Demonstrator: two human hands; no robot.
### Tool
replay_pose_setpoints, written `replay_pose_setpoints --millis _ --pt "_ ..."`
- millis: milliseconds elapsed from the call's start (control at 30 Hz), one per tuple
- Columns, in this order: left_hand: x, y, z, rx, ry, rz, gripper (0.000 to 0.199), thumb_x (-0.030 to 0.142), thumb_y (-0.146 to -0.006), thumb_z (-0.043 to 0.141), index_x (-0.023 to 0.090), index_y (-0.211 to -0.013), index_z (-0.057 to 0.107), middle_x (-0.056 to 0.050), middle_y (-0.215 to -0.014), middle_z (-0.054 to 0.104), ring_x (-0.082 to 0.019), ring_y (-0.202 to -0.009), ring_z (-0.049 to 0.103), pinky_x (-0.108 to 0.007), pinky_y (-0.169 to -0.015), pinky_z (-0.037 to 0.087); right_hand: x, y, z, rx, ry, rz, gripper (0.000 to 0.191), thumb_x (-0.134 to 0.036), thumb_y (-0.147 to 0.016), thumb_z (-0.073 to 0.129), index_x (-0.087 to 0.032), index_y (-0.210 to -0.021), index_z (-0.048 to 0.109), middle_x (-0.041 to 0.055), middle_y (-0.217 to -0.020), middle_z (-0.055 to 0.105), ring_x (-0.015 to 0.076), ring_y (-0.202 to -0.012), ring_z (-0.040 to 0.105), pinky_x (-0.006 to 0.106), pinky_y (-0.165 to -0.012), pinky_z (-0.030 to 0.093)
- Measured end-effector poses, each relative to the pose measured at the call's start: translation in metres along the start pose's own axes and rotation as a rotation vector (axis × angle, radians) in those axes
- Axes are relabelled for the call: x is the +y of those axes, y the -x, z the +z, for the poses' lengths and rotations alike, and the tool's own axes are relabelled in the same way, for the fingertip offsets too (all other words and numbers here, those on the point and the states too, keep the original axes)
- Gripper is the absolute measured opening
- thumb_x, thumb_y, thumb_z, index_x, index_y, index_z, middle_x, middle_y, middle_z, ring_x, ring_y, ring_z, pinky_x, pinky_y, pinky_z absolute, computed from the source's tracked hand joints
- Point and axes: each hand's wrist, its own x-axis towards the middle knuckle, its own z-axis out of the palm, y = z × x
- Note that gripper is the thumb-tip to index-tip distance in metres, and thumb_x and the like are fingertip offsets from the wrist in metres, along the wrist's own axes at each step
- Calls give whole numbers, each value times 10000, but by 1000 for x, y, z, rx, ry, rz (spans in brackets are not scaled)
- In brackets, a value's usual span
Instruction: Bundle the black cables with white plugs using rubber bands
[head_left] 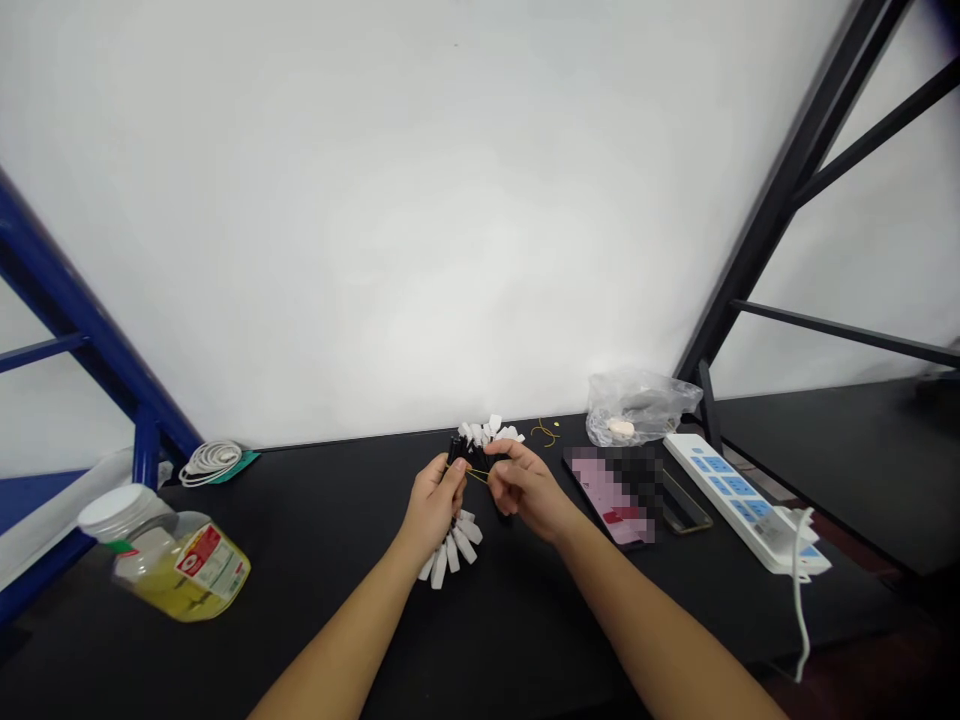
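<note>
My left hand (pixel 435 502) is closed around a bundle of thin black pieces (pixel 454 448). White flat tips (pixel 452 552) fan out below that hand, apparently the bundle's lower end. A thin yellow rubber band (pixel 478 474) stretches from the bundle to my right hand (pixel 529 488), whose fingers are pinched on it. Just behind the hands, more white flat tips (pixel 491 431) lie on the black table (pixel 315 560), partly covered by my right fingers. Whether these belong to a second bundle, I cannot tell.
Loose yellow bands (pixel 546 433) lie behind my right hand. To the right are a phone (pixel 604 490), a second dark phone (pixel 684 502), a clear plastic bag (pixel 637 405) and a white power strip (pixel 742 500). Leftward stand a jar (pixel 176 560) and a coiled white cable (pixel 211 462).
</note>
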Motion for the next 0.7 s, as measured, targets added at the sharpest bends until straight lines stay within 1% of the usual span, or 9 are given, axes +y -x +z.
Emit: replay_pose_setpoints --millis 33,100,167,233,300,367,467,600,700 --pt "-1 2 3 -11 -5 11 482 652 -850 586 174 -854 525 103 -556 400 -44 -398 316 -189 -412 310 1 -1 1 27 -141 13 261 -310 -809 720 -221 -1024 601 -68 -620 643 55 -366 331 199 -405 294" --pt "-3 8 11 -26 -59 40 450 624 -891 550 178 -840 519 92 -555 415 -53 -415 347 -188 -426 314 4 -3 3 138 -355 21 262 -242 -733 769 -228 -954 629 -42 -745 721 27 -355 293 190 -396 301" --pt "-3 15 17 -25 -175 91 415 585 -929 514 179 -843 536 75 -563 442 -71 -448 403 -195 -450 333 6 -5 6 266 -421 13 324 -194 -680 794 -240 -971 658 -4 -940 773 5 -354 297 182 -392 306" --pt "-1 20 21 -35 -310 146 389 544 -959 480 178 -867 574 56 -581 480 -92 -487 459 -210 -487 369 9 -6 9 353 -345 -3 348 -191 -666 797 -235 -993 687 28 -1028 778 3 -353 332 186 -385 313" --pt "2 23 21 -72 -410 190 383 512 -983 447 177 -897 610 43 -593 506 -108 -521 499 -227 -528 404 11 -7 13 399 -189 -45 327 -205 -665 783 -206 -985 719 61 -1031 781 17 -356 387 197 -377 318" --pt "4 25 19 -109 -454 218 386 494 -998 422 176 -922 626 36 -602 522 -119 -551 527 -236 -555 425 11 -6 16 424 -32 -103 288 -206 -665 751 -177 -952 747 81 -1003 786 37 -371 446 206 -384 339" --pt "4 25 16 -115 -481 237 386 486 -1001 416 169 -952 630 29 -621 538 -129 -591 555 -243 -575 440 9 -4 17 421 102 -172 271 -191 -671 688 -170 -927 773 81 -974 790 56 -406 507 219 -429 406" --pt "3 23 14 -109 -491 240 400 496 -1002 411 161 -954 625 18 -645 559 -136 -622 573 -253 -597 449 7 -1 14 379 159 -231 280 -194 -699 624 -183 -924 791 68 -964 791 77 -453 563 250 -508 489" --pt "3 23 14 -103 -482 245 402 496 -1006 402 161 -955 617 4 -683 588 -139 -646 588 -258 -618 458 9 -1 13 351 211 -246 281 -205 -728 616 -184 -941 798 58 -912 790 80 -458 566 251 -519 491"
